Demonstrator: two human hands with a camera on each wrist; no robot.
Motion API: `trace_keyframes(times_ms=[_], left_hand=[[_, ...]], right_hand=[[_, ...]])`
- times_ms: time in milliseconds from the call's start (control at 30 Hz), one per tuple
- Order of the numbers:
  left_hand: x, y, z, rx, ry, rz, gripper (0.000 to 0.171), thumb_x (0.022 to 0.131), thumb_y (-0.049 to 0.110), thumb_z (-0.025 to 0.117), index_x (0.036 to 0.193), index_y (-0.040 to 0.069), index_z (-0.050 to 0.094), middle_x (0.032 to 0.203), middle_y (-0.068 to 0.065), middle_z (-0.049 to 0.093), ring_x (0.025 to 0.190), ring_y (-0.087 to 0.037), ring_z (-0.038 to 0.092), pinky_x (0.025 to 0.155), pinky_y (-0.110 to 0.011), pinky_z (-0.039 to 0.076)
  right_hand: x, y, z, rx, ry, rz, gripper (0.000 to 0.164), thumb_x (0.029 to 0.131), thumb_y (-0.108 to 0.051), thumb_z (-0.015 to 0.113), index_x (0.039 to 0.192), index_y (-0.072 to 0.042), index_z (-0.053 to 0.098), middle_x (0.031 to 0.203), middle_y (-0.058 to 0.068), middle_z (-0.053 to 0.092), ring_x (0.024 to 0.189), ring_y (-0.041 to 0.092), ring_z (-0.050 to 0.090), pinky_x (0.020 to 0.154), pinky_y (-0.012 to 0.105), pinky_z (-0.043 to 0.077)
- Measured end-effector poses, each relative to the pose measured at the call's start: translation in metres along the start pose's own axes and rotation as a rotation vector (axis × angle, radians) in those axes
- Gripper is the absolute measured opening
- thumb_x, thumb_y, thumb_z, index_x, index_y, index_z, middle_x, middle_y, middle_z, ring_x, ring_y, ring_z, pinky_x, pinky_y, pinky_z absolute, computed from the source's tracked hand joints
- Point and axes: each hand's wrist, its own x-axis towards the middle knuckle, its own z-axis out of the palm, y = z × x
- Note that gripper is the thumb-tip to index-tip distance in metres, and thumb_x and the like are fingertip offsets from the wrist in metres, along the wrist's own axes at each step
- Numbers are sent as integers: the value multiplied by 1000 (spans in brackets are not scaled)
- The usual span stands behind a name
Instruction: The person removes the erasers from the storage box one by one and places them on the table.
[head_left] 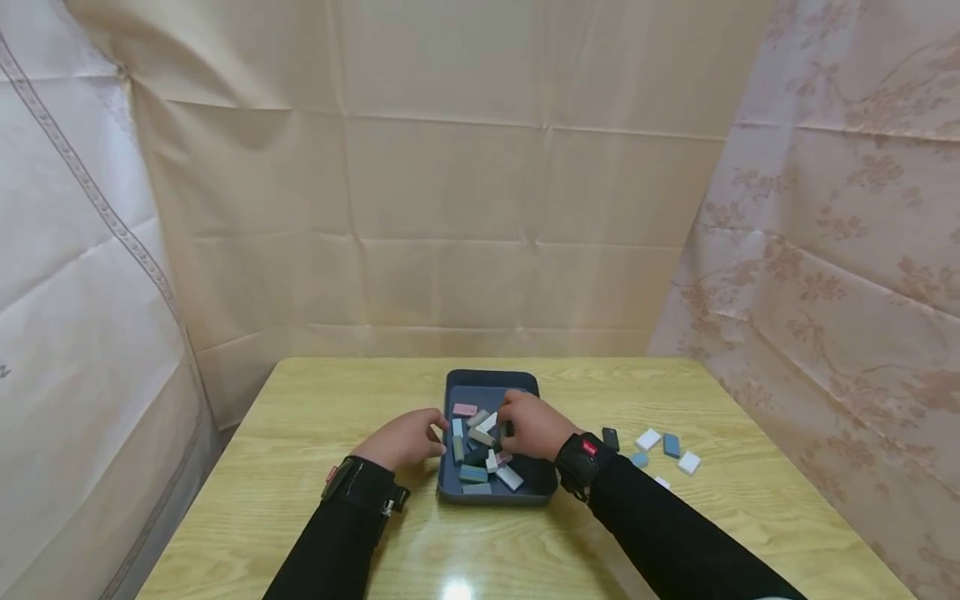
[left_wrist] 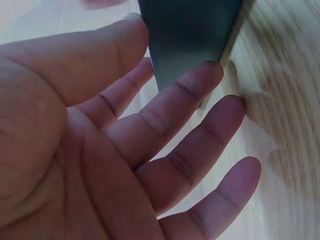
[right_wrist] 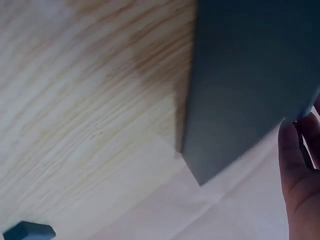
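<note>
just right of the left hand (head_left: 401, 439), a dark tray (head_left: 492, 377) holds small blocks (head_left: 481, 436). that hand is loosely spread and empty; the right hand (head_left: 536, 425) curls down over the blocks, though whether it pinches one i cannot tell. its wrist strap (head_left: 576, 467) bears a red label (head_left: 590, 447), too small to read; right of that hand, loose blocks (head_left: 671, 445) lie on the table (head_left: 375, 392).

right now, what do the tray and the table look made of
The tray: probably plastic with a matte finish, judging by its smooth walls and rounded corners; coated metal is possible. The table: wood or wood-look laminate, fairly glossy, given the visible grain and bright reflection.
</note>
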Motion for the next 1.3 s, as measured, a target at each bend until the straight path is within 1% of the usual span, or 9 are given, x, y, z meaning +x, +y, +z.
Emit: trace_keyframes(times_ms=[167,367,500,633,733,867,967,1133,1300], left_hand=[[0,0,1,15,4,8,26,98,16,77,122,14,69,109,-6,72,94,-21,65,85,-43,54],[-3,3,-2,24,8,2,26,99,15,76,124,13,69,109,-7,73,96,-22,66,87,-45,54],[-5,3,-2,13,6,-4,27,99,15,75,125,12,69,109,-8,73,97,-22,67,87,-45,55],[-4,2,0,12,6,-2,27,99,15,75,125,12,68,109,-8,73,97,-22,67,87,-45,55],[-3,2,1,8,4,-3,27,99,14,75,126,12,68,109,-7,73,96,-22,67,86,-44,55],[-3,3,1,3,2,-6,28,100,15,74,127,13,68,110,-8,72,97,-23,67,87,-45,55],[-3,3,2,2,0,-3,28,100,15,74,128,13,68,112,-8,72,99,-23,67,89,-46,55],[-3,2,2,8,3,-7,28,100,15,74,127,13,69,112,-8,73,99,-23,67,89,-47,55],[-3,2,3,15,6,-4,27,100,15,74,126,13,68,111,-8,72,99,-23,67,90,-48,55]], right_hand=[[-24,-5,-23,117,67,66,20,91,-15,80,110,-9,79,104,2,60,90,17,59,79,33,54],[-63,4,-53,65,186,118,35,85,-13,85,118,-9,74,107,2,67,91,12,62,84,35,57],[-99,24,-70,68,200,200,39,86,-8,81,123,-8,70,106,1,67,89,11,65,80,34,57],[-140,47,-78,80,160,336,36,89,-7,78,124,-7,69,108,4,69,92,16,68,79,38,57],[-168,62,-78,80,104,433,37,88,-7,77,123,-3,69,106,10,70,91,21,65,77,41,55],[-197,78,-77,64,18,547,42,84,-9,79,123,2,65,99,12,67,84,22,56,74,41,48],[-215,87,-73,48,-52,609,43,84,-11,79,121,3,63,96,11,66,82,22,56,72,41,47],[-232,92,-63,129,-171,692,40,82,-7,74,119,3,63,89,8,61,76,23,53,67,39,44],[-237,89,-54,177,-201,723,40,76,-6,77,113,-1,65,80,5,54,71,22,49,65,36,39]])
